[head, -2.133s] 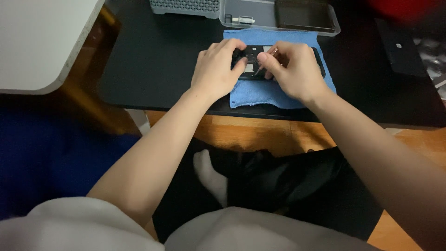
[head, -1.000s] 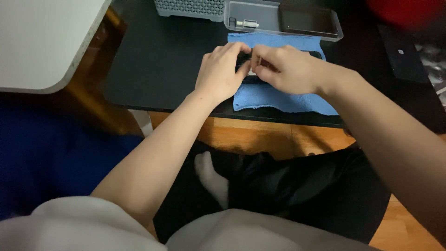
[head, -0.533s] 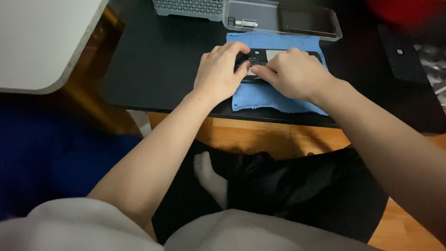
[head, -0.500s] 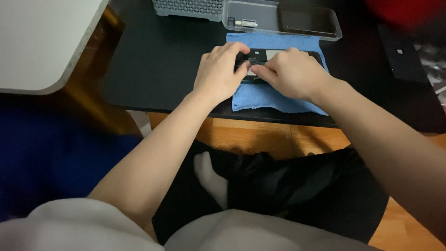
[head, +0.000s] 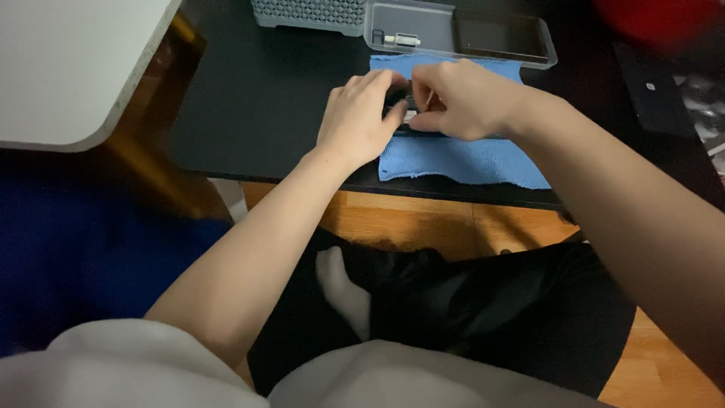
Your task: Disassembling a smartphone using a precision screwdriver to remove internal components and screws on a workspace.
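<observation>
Hands meet over a blue cloth lying at the near edge of the black surface. The left hand curls its fingers over a small dark device, pinning it on the cloth. The right hand pinches at the device's top from the right, thumb and forefinger closed on some tiny part too small to make out. This looks like fine work on the device, mid-step; the next move calls for a steady hold from the left and a delicate pull or press from the right. The device sits between both grips, touching both. Farther back, along the far edge, stands a clear tray beside a grey perforated box.
</observation>
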